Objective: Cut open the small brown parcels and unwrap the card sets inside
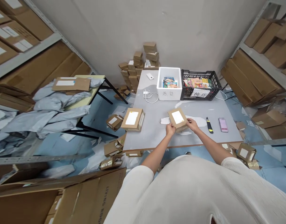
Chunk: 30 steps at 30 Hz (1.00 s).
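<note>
Cardboard parcel [177, 119], centre frame, clasped by left hand [170, 129] and right hand [192, 125], apparently unopened; second parcel [133, 119] waits left of it, knife [209, 125] untouched.

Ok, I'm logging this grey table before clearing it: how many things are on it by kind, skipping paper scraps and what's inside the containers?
Cardboard parcels: 2 (held parcel, between left hand and right hand; lying parcel)
White foam box: 1
Black crate: 1
Knife: 1
Pink pad: 1
Charger with cable: 1
Small white gadget: 1
Total: 8
</note>
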{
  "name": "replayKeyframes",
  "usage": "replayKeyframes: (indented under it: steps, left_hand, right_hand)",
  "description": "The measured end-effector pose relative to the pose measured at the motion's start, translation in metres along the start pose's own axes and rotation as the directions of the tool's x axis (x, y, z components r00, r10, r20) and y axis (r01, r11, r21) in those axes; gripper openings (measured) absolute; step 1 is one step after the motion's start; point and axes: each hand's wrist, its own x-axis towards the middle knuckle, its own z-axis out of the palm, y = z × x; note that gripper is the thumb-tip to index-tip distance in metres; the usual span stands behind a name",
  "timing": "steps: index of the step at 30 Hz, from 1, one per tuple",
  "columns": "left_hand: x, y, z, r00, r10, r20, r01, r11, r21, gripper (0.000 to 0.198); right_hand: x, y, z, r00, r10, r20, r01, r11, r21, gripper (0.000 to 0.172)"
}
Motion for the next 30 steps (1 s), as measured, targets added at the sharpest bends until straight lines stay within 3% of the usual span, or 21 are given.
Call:
replayKeyframes:
  steps: [6,10,15,20,25,30]
  left_hand:
    - [-0.022,0.024,0.074,0.998,-0.07,0.004,0.07,0.998,0.007,0.044]
    - [-0.03,0.028,0.096,0.99,-0.136,0.027,0.134,0.99,0.053,0.051]
    - [-0.011,0.04,0.084,0.996,-0.076,-0.047,0.084,0.975,0.208,0.065]
    - [0.03,0.061,0.063,0.998,0.052,0.019,-0.055,0.947,0.317,0.063]
    - [0.061,0.067,0.05,0.99,0.05,0.132,-0.1,0.907,0.41,0.05]
    - [0.07,0.051,0.044,0.985,0.029,0.167,-0.107,0.871,0.48,0.054]
  right_hand:
    - [0.01,0.05,-0.062,0.998,0.058,0.014,-0.058,0.998,-0.005,0.045]
    - [0.012,0.069,-0.081,0.998,0.062,-0.005,-0.062,0.996,-0.066,0.031]
    - [0.0,0.078,-0.084,0.976,0.194,-0.1,-0.2,0.978,-0.057,0.015]
    - [-0.018,0.075,-0.081,0.955,0.278,0.106,-0.284,0.958,0.048,0.006]
    - [-0.028,0.068,-0.077,0.946,0.267,0.185,-0.291,0.949,0.118,0.016]
    - [-0.024,0.065,-0.074,0.944,0.279,0.176,-0.304,0.944,0.129,0.036]
